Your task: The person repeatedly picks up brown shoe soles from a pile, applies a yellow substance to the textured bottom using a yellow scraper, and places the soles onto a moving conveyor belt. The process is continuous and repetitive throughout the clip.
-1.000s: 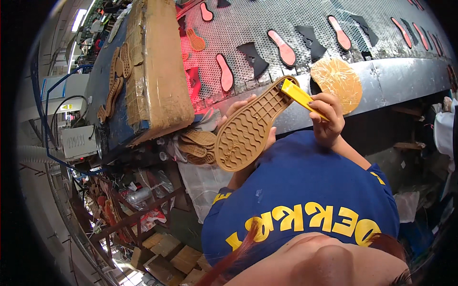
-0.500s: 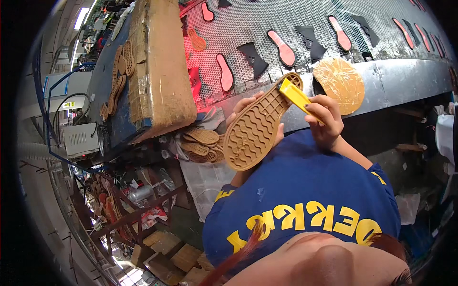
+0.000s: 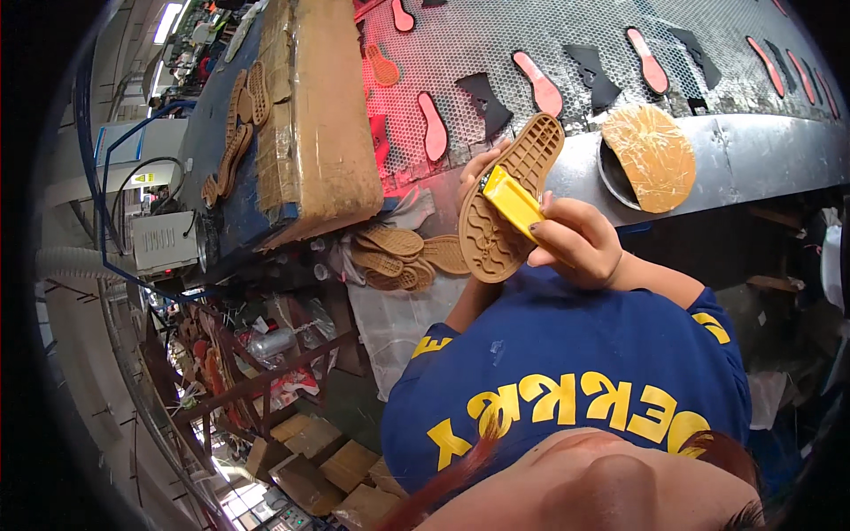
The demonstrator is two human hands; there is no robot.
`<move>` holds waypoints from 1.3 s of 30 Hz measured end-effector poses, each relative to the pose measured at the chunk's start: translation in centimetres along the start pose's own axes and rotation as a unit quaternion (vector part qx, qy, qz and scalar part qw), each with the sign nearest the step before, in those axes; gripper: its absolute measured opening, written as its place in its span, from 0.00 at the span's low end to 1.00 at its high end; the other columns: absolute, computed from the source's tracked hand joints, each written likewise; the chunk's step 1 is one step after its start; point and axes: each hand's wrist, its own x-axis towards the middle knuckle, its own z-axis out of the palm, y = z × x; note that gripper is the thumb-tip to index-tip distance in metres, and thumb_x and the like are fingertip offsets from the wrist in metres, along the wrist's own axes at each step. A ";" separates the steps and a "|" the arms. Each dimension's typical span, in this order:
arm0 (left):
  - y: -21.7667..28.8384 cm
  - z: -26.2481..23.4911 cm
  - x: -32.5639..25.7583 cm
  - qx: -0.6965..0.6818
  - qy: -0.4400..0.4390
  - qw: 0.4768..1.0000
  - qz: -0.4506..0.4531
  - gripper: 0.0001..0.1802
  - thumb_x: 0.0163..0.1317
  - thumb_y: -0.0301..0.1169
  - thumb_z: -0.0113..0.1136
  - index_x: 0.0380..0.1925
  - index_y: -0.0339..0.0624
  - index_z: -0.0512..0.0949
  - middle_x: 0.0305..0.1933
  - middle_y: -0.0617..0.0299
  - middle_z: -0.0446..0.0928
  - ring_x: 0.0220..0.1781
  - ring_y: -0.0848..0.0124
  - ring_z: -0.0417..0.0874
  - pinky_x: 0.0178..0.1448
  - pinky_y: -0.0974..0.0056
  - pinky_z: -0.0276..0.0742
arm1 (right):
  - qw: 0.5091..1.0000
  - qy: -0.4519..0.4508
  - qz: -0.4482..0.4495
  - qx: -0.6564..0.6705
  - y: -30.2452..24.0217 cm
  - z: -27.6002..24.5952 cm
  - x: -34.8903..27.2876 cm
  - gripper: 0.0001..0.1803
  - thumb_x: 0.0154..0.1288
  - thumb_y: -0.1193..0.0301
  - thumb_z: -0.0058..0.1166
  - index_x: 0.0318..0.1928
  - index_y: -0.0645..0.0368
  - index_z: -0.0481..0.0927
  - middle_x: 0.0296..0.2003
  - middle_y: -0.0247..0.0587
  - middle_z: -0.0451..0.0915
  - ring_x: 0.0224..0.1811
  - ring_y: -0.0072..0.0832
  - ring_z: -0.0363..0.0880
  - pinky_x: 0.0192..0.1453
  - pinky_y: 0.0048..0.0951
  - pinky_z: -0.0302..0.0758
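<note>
Held tan shoe outsole point(image 3: 531, 157) in curled left grip point(image 3: 481, 165), pinched yellow hand tool point(image 3: 515, 203) in right grip point(image 3: 582, 241), probably needed even pressure.

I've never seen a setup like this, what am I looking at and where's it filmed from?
No robot here: just a person working bare-handed, seen from above by a fisheye camera worn on the head, which bends straight edges. The left hand holds a brown shoe sole from behind. The right hand holds a yellow tool over its patterned face; whether they touch, I can't tell. Beyond them, pink insole-shaped pieces and black pieces lie on a mesh surface.
</note>
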 end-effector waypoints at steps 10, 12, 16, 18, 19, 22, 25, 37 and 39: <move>2.2 2.4 0.6 0.184 -0.127 0.973 0.051 0.28 0.60 0.34 0.60 0.57 0.38 0.62 0.57 0.49 0.68 0.62 0.60 0.70 0.63 0.54 0.72 | 0.997 -0.073 -0.019 0.035 -0.3 -1.3 0.3 0.20 0.59 0.59 0.63 0.38 0.66 0.79 0.39 0.50 0.74 0.29 0.35 0.79 0.33 0.28 0.78; 0.0 1.8 0.4 -0.028 -0.091 0.995 0.032 0.33 0.51 0.22 0.67 0.57 0.36 0.64 0.56 0.50 0.71 0.60 0.59 0.74 0.63 0.55 0.74 | 0.996 -0.087 0.001 0.035 -0.1 -1.7 0.2 0.20 0.60 0.60 0.62 0.40 0.66 0.79 0.39 0.50 0.74 0.32 0.35 0.79 0.34 0.28 0.78; -1.5 1.3 0.3 -0.186 -0.102 0.977 -0.032 0.31 0.54 0.25 0.65 0.57 0.38 0.64 0.56 0.50 0.71 0.61 0.57 0.73 0.64 0.53 0.73 | 0.997 -0.052 -0.002 0.062 0.4 -1.9 0.7 0.18 0.55 0.64 0.65 0.39 0.63 0.77 0.37 0.45 0.74 0.27 0.32 0.79 0.27 0.27 0.79; -1.6 1.5 0.3 -0.225 -0.116 0.966 -0.058 0.30 0.56 0.27 0.64 0.57 0.39 0.64 0.57 0.50 0.71 0.61 0.56 0.72 0.64 0.51 0.72 | 0.996 -0.062 -0.006 0.068 0.5 -2.1 0.7 0.18 0.56 0.64 0.65 0.39 0.63 0.77 0.38 0.45 0.74 0.27 0.32 0.79 0.28 0.27 0.79; -1.8 1.7 0.3 -0.249 -0.124 0.958 -0.070 0.29 0.57 0.28 0.63 0.58 0.39 0.64 0.57 0.50 0.71 0.61 0.56 0.72 0.64 0.50 0.72 | 0.995 -0.068 -0.006 0.074 0.5 -2.2 0.8 0.18 0.56 0.64 0.65 0.40 0.63 0.77 0.38 0.45 0.74 0.27 0.32 0.79 0.28 0.27 0.80; -2.1 1.8 0.6 -0.301 -0.154 0.935 -0.111 0.29 0.61 0.37 0.60 0.60 0.43 0.61 0.58 0.51 0.69 0.63 0.54 0.70 0.67 0.46 0.68 | 0.992 -0.091 -0.012 0.089 0.6 -2.5 0.8 0.17 0.55 0.65 0.66 0.40 0.63 0.77 0.39 0.46 0.74 0.28 0.32 0.80 0.29 0.27 0.80; -2.6 1.7 0.7 -0.280 -0.211 0.931 -0.106 0.36 0.59 0.38 0.63 0.63 0.45 0.56 0.62 0.54 0.65 0.66 0.57 0.68 0.69 0.49 0.66 | 0.987 -0.123 -0.017 0.103 0.9 -3.2 0.9 0.17 0.54 0.66 0.66 0.40 0.62 0.77 0.41 0.46 0.73 0.29 0.32 0.81 0.29 0.29 0.79; -0.9 2.5 2.0 -0.036 -0.260 0.964 0.032 0.45 0.47 0.31 0.72 0.63 0.45 0.55 0.58 0.53 0.70 0.65 0.58 0.70 0.69 0.48 0.65 | 0.985 -0.133 0.052 0.096 3.6 -7.4 1.0 0.16 0.57 0.66 0.64 0.39 0.62 0.75 0.43 0.49 0.74 0.43 0.41 0.77 0.46 0.33 0.77; -0.2 2.4 2.4 -0.054 -0.222 0.973 0.007 0.49 0.43 0.25 0.71 0.65 0.43 0.53 0.58 0.52 0.71 0.63 0.59 0.72 0.67 0.55 0.69 | 0.987 -0.060 0.105 0.102 4.1 -7.3 0.3 0.16 0.55 0.67 0.67 0.36 0.61 0.73 0.41 0.48 0.74 0.44 0.38 0.77 0.48 0.34 0.76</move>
